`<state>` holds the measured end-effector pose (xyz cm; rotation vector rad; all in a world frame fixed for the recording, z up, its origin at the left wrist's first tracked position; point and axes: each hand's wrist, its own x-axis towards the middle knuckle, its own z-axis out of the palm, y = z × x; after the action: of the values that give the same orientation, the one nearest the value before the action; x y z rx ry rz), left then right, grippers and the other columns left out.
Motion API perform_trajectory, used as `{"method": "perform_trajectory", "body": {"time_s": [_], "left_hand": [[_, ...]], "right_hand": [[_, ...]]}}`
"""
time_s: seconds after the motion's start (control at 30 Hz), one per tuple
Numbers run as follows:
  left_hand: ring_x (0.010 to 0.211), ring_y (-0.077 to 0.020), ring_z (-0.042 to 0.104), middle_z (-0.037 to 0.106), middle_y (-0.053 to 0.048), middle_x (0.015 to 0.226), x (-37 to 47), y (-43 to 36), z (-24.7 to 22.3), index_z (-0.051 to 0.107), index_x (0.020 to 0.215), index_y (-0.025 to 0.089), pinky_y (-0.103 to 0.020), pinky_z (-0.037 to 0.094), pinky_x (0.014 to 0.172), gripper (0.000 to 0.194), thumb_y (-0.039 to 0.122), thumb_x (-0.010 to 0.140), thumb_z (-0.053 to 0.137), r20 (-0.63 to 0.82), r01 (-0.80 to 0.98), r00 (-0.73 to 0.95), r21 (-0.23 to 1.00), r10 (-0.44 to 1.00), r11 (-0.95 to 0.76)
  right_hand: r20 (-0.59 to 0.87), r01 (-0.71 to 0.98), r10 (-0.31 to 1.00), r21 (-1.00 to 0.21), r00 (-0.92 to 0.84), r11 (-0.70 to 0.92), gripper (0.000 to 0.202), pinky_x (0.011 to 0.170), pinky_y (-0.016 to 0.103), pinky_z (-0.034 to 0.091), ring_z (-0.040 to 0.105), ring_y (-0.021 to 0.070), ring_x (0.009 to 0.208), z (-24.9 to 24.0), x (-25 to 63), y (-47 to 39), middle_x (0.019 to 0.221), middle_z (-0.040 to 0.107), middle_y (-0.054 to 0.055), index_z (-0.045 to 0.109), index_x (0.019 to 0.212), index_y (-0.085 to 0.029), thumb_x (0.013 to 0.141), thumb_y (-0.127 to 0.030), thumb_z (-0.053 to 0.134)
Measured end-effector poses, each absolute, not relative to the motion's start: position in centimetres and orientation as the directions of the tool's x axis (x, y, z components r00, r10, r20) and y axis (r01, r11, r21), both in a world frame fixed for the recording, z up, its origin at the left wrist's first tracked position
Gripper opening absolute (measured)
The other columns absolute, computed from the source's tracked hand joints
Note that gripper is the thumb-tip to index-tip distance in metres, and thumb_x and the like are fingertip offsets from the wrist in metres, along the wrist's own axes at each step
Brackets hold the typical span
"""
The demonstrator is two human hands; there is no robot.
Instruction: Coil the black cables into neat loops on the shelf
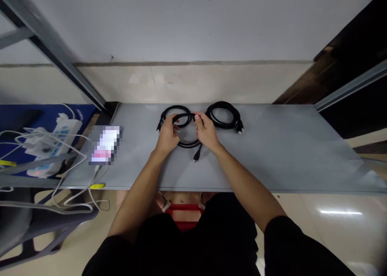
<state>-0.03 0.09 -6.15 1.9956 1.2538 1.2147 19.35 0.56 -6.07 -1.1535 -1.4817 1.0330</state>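
Observation:
A black cable [188,146] is bent into a loose coil between my two hands. On its left side, my left hand [168,135] has its fingers closed around the loop. My right hand [207,131] pinches the upper right of the same coil, thumb on top. One plug [196,156] of this cable hangs at the near side, below my right hand; it looks like an HDMI plug. Just behind my left hand lies another coiled black cable [176,107], partly covered. A thicker coil of black cable [223,126] rests to the right, its plug ends pointing right.
The grey tabletop [281,147] runs along a tiled wall [236,82]. At left lie a phone with a blurred screen [105,145], white charging cords [80,203] and a white power strip [68,135]. Metal frame posts [69,68] rise at the left. A dark stool [54,227] stands below.

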Motion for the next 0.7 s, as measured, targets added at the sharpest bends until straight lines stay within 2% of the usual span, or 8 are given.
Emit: {"method": "perform_trajectory", "body": {"time_s": [0.07,0.13,0.2,0.27,0.37,0.47,0.6,0.7], "left_hand": [[0.104,-0.0245,0.075,0.073,-0.017,0.13,0.2,-0.2,-5.7,0.06,0.144,0.018,-0.048,0.062,0.105,0.047,0.009,0.098,0.053,0.432,0.523,0.162,0.725,0.887,-0.448],[0.119,-0.029,0.073,0.072,-0.019,0.135,0.5,-0.5,-5.3,0.062,0.143,0.017,-0.05,0.059,0.111,0.042,0.014,0.103,0.054,0.431,0.594,0.14,0.684,0.892,-0.424],[0.125,-0.0307,0.071,0.07,-0.019,0.138,0.7,-0.7,-5.1,0.062,0.149,0.018,-0.05,0.058,0.112,0.046,0.013,0.105,0.051,0.417,0.644,0.143,0.649,0.897,-0.405],[0.119,-0.0288,0.073,0.071,-0.016,0.133,0.4,-0.6,-5.1,0.063,0.152,0.021,-0.048,0.06,0.109,0.053,0.009,0.103,0.047,0.399,0.66,0.153,0.639,0.904,-0.394],[0.107,-0.0257,0.073,0.071,-0.013,0.122,-0.6,-0.1,-5.2,0.067,0.15,0.022,-0.044,0.062,0.104,0.058,0.004,0.099,0.047,0.401,0.651,0.095,0.668,0.911,-0.362],[0.1,-0.023,0.071,0.069,-0.015,0.128,-1.5,0.4,-5.3,0.063,0.155,0.019,-0.044,0.063,0.105,0.064,0.002,0.094,0.053,0.436,0.624,0.065,0.684,0.898,-0.377],[0.106,-0.0225,0.07,0.063,-0.016,0.146,-1.5,0.2,-5.5,0.054,0.165,0.022,-0.046,0.062,0.109,0.079,0.001,0.088,0.057,0.444,0.581,0.174,0.675,0.879,-0.455],[0.1,-0.0213,0.071,0.064,-0.016,0.147,-1.2,0.1,-5.4,0.055,0.164,0.022,-0.045,0.063,0.106,0.084,-0.002,0.083,0.054,0.413,0.588,0.181,0.683,0.893,-0.435]], "right_hand": [[0.19,0.178,0.982,-0.966,-0.005,0.188,0.067,0.067,0.032,0.056,0.058,0.0199,0.071,-6.2,19.2,0.6,0.081,0.06,0.001,0.068,0.126,-0.03,0.101,-0.089,0.046],[0.193,0.183,0.981,-0.965,0.026,0.185,0.056,0.074,0.034,0.06,0.064,0.022,0.079,-6.3,19.0,0.5,0.083,0.063,0.003,0.068,0.118,-0.029,0.104,-0.081,0.052],[0.19,0.182,0.982,-0.966,0.01,0.185,0.045,0.079,0.037,0.063,0.068,0.024,0.087,-6.3,18.9,0.4,0.089,0.067,0.004,0.069,0.117,-0.028,0.105,-0.071,0.059],[0.18,0.172,0.983,-0.968,-0.035,0.183,0.039,0.083,0.039,0.066,0.071,0.0248,0.092,-6.2,18.9,0.1,0.1,0.072,0.006,0.069,0.126,-0.029,0.103,-0.06,0.067],[0.158,0.117,0.974,-0.977,-0.162,0.178,0.056,0.088,0.043,0.069,0.073,0.0226,0.093,-6.2,18.9,-0.3,0.124,0.074,0.008,0.06,0.153,-0.033,0.099,-0.04,0.073],[0.152,0.047,0.952,-0.984,-0.265,0.171,0.071,0.1,0.048,0.07,0.076,0.0198,0.095,-6.5,19.2,-0.3,0.14,0.07,0.007,0.049,0.166,-0.037,0.098,-0.026,0.066],[0.15,0.036,0.952,-0.986,-0.267,0.166,0.069,0.108,0.053,0.068,0.077,0.0204,0.104,-6.8,19.4,-0.1,0.146,0.069,0.006,0.051,0.167,-0.04,0.1,-0.027,0.062],[0.212,0.085,0.95,-0.968,-0.228,0.236,0.062,0.111,0.051,0.066,0.075,0.0241,0.119,-6.4,20.0,0.5,0.151,0.07,0.008,0.059,0.162,-0.036,0.1,-0.034,0.065]]}}
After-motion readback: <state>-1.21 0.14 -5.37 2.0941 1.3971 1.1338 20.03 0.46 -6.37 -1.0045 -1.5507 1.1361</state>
